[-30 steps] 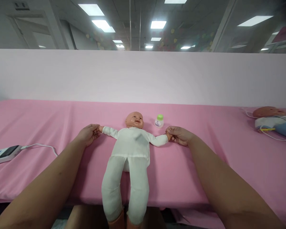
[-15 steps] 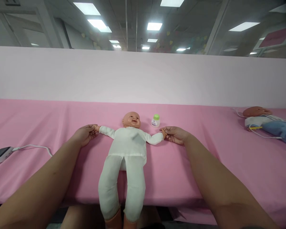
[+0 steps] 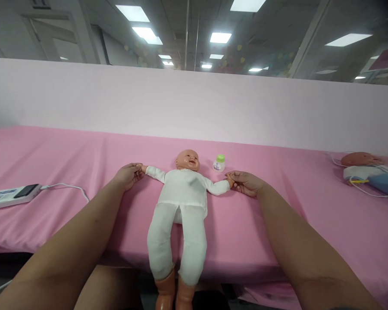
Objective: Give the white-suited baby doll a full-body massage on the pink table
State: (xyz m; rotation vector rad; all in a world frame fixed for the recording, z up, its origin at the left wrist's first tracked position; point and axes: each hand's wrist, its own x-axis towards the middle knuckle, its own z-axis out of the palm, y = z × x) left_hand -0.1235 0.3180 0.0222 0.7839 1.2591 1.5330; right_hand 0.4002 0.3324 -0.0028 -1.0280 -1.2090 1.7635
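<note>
A baby doll (image 3: 184, 189) in a white top and white leggings lies on its back, its arms stretched out to both sides and its feet hanging past the near edge of the pink-covered table (image 3: 245, 241). My left hand (image 3: 129, 175) is closed on the doll's hand at the left. On the other side, my right hand (image 3: 245, 183) pinches the doll's other hand between thumb and fingers. Just beyond my right hand a small clear bottle with a green cap (image 3: 219, 164) stands upright beside the doll's head.
A white power strip (image 3: 14, 196) with a white cable lies at the left. At the far right is a second doll (image 3: 371, 170) in blue and white, with thin tubes around it. A white wall (image 3: 181, 103) with glass above rises behind the table.
The view has shifted, so the doll, bottle and my hands appear slightly further right. Both hands still hold the doll's hands, and its arms stay spread.
</note>
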